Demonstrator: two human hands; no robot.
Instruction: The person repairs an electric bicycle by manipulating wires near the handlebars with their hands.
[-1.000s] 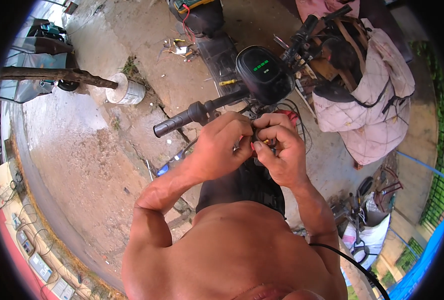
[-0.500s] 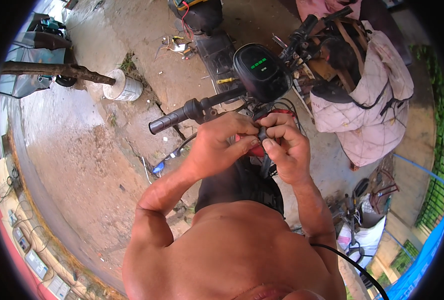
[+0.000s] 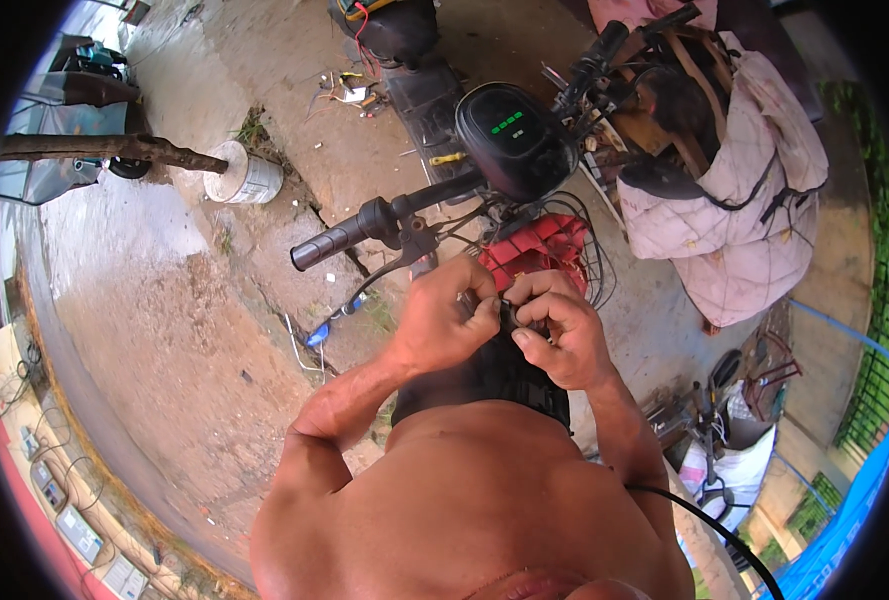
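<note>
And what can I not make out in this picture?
In the head view:
Small dark part: mostly covered by left hand and right hand.
Red plastic piece: lower part behind right hand.
Yellow-edged device: cut off by the upper edge.
Ground scraps: too small to name.

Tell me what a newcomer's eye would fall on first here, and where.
Probably the black display with its glowing green marks, at the upper centre. Below it shows a red piece, and nearer the body the left hand and right hand meet at a small dark part. A pale quilted cover hangs at the upper right.
</note>
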